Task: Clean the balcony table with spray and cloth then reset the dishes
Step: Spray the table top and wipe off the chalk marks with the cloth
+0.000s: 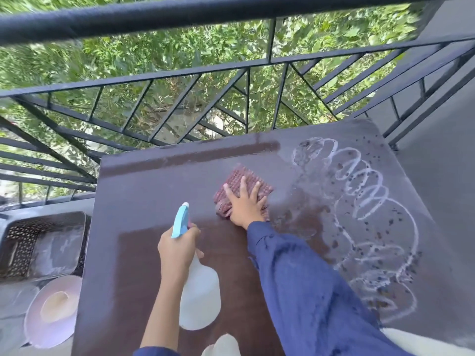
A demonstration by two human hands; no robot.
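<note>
A cloth is pressed on the bench by the right hand, fingers spread. A bottle is gripped by the left hand. Foam loops are seen at right.

We had soft, even daylight and no hard shadows, with pale glare along the table's far edge. The railing bowed with lens distortion, and the dishes off the left edge blurred.

Railing just beyond table

The desk top is smooth brown with a wet sheen; the cloth is waffle-textured; the spray bottle is translucent white plastic; the railing is matt black metal.
</note>
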